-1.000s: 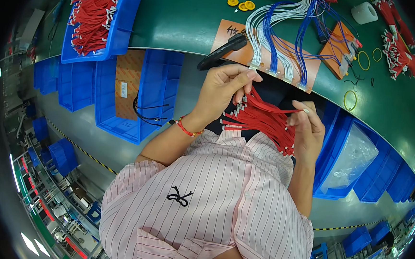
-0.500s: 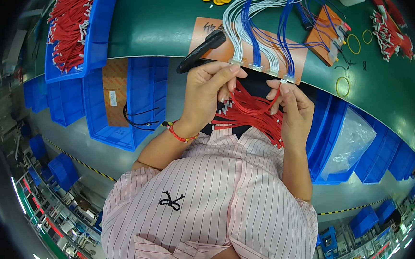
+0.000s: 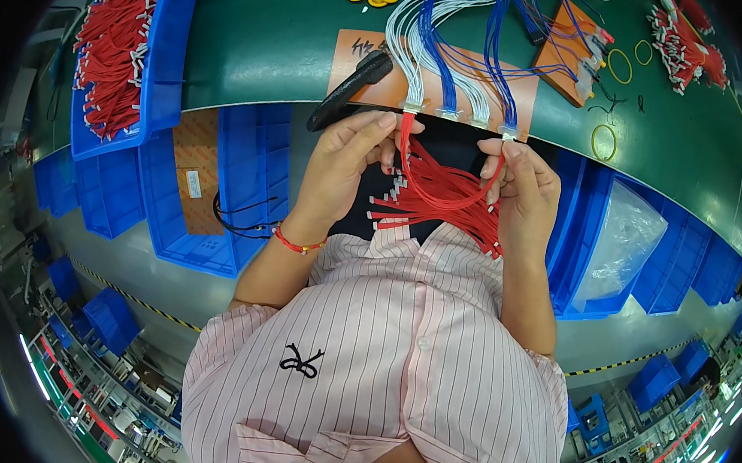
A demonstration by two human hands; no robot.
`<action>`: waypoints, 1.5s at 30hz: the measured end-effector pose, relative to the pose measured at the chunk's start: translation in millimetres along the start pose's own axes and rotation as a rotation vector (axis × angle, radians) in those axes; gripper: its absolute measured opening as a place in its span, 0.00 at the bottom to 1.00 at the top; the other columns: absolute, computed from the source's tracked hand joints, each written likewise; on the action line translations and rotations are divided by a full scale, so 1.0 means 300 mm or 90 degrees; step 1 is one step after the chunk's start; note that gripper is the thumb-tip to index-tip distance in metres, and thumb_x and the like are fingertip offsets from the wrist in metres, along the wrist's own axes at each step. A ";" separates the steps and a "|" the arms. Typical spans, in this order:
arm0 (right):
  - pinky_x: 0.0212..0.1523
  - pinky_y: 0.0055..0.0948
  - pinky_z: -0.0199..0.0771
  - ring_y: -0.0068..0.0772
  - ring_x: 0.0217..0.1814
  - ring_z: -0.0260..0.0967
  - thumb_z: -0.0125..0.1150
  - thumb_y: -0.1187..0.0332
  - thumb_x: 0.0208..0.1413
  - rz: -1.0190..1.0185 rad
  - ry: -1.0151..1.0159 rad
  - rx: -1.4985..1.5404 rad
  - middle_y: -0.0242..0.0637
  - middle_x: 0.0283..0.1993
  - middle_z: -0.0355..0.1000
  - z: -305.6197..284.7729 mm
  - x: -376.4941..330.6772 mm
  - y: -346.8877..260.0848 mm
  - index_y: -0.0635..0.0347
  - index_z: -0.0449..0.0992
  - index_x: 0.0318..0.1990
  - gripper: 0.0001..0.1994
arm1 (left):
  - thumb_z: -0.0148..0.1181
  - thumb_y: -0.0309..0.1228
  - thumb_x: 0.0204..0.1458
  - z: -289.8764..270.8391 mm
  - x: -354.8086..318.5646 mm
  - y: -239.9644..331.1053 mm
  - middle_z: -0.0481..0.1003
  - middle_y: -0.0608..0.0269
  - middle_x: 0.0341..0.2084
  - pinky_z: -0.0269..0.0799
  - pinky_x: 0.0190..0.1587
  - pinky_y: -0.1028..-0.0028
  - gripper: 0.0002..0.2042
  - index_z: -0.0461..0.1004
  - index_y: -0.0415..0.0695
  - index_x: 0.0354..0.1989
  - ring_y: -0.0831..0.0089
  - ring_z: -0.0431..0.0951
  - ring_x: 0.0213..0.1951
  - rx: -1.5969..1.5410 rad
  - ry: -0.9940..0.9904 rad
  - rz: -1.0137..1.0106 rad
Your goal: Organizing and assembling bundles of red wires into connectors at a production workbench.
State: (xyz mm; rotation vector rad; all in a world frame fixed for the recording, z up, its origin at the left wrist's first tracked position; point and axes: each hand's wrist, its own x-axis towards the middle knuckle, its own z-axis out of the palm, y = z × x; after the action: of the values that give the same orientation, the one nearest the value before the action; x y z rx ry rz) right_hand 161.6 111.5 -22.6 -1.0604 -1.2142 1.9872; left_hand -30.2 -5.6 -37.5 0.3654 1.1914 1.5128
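Note:
A red flat cable (image 3: 444,200) hangs in a loop between my hands, its upper ends at the outer two of several clear connectors (image 3: 478,121) along the bench edge. My left hand (image 3: 355,144) is beside the loop's left end; a fingertip lies behind the cable, while the thumb is off it to the left. My right hand (image 3: 526,173) pinches the loop's right end just below the rightmost connector. White wires (image 3: 405,49) and blue wires (image 3: 496,64) run up from the connectors. More red cables (image 3: 441,215) with white ends lie on my lap, below the loop.
A black-handled tool (image 3: 346,92) lies at the bench edge by my left hand. The green bench (image 3: 264,43) holds an orange block (image 3: 567,52), yellow rings (image 3: 603,142) and red cable bundles (image 3: 689,52). A blue bin (image 3: 167,54) of red cables stands left; blue crates (image 3: 206,250) sit below.
My left thumb has drawn back leftward from the left connector, exposing the cable's red end there. My right hand stays at the right connector. The whole view has shifted slightly.

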 end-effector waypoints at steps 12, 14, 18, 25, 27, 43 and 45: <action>0.21 0.16 0.62 0.17 0.20 0.62 0.51 0.64 0.67 -0.058 0.043 -0.011 0.36 0.25 0.73 0.024 -0.008 0.029 0.71 0.80 0.39 0.16 | 0.50 0.34 0.64 0.026 -0.033 0.001 0.76 0.62 0.33 0.65 0.44 0.75 0.16 0.78 0.32 0.43 0.79 0.70 0.35 0.086 0.003 0.021; 0.22 0.16 0.62 0.17 0.20 0.62 0.51 0.64 0.67 -0.054 0.046 -0.021 0.36 0.25 0.73 0.023 -0.008 0.026 0.71 0.80 0.39 0.16 | 0.50 0.34 0.64 0.031 -0.031 0.000 0.75 0.62 0.32 0.65 0.44 0.75 0.16 0.78 0.32 0.42 0.79 0.70 0.35 0.083 0.007 0.019; 0.22 0.16 0.62 0.17 0.21 0.63 0.51 0.65 0.67 -0.063 0.071 -0.060 0.35 0.24 0.72 0.033 -0.008 0.019 0.71 0.80 0.39 0.16 | 0.50 0.34 0.64 0.035 -0.025 0.000 0.77 0.61 0.34 0.65 0.46 0.75 0.16 0.78 0.33 0.43 0.79 0.70 0.36 0.075 0.013 0.021; 0.24 0.17 0.63 0.17 0.22 0.63 0.50 0.67 0.67 -0.084 0.074 -0.066 0.34 0.23 0.72 0.038 -0.008 0.028 0.70 0.80 0.38 0.15 | 0.50 0.35 0.65 0.034 -0.020 -0.014 0.80 0.61 0.38 0.67 0.45 0.76 0.15 0.79 0.36 0.43 0.81 0.71 0.35 0.069 0.037 0.034; 0.25 0.18 0.63 0.17 0.23 0.63 0.50 0.67 0.67 -0.082 0.078 -0.060 0.34 0.23 0.72 0.040 -0.010 0.032 0.70 0.80 0.38 0.15 | 0.50 0.36 0.65 0.032 -0.018 -0.018 0.80 0.62 0.38 0.68 0.44 0.77 0.15 0.80 0.37 0.42 0.81 0.71 0.34 0.068 0.040 0.037; 0.27 0.17 0.63 0.20 0.25 0.65 0.51 0.64 0.66 -0.004 0.010 0.154 0.37 0.29 0.74 0.014 -0.002 0.038 0.72 0.79 0.44 0.17 | 0.46 0.41 0.66 0.066 -0.001 0.000 0.78 0.59 0.34 0.69 0.46 0.74 0.21 0.79 0.33 0.42 0.78 0.73 0.36 0.013 0.053 0.034; 0.29 0.18 0.64 0.20 0.27 0.65 0.50 0.64 0.66 0.016 -0.004 0.175 0.37 0.30 0.75 0.006 0.001 0.037 0.73 0.79 0.44 0.17 | 0.46 0.41 0.66 0.075 0.011 0.005 0.77 0.60 0.31 0.68 0.45 0.75 0.22 0.79 0.33 0.42 0.77 0.73 0.36 0.024 0.019 0.037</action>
State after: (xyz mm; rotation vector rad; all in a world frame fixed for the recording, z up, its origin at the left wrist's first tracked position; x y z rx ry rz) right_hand 159.1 106.3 -32.4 -0.9357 -0.9010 2.1048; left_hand -14.9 8.1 -27.6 0.4064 1.2434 1.5521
